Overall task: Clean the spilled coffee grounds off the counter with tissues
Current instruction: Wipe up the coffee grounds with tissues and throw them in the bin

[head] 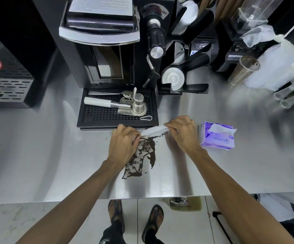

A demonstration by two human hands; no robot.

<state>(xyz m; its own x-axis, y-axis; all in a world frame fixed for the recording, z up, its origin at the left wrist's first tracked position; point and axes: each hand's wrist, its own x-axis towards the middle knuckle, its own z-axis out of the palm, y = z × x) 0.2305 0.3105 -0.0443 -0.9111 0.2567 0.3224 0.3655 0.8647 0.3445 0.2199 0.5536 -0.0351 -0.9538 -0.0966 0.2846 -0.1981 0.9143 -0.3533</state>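
steel tabletop (54, 155) bore loose coffee grounds (142, 159) midway, nearer its front edge. left hand (123, 143) and right hand (183, 132) each pinched one end of a tissue (153, 130) over the spill's far end; it looked light, limp and easily torn, best bunched before wiping.

The left hand (123, 145) covers the upper left part of the coffee grounds (149, 147), and the tissue (153, 130) ends are partly hidden in it and in the right hand (181, 132).
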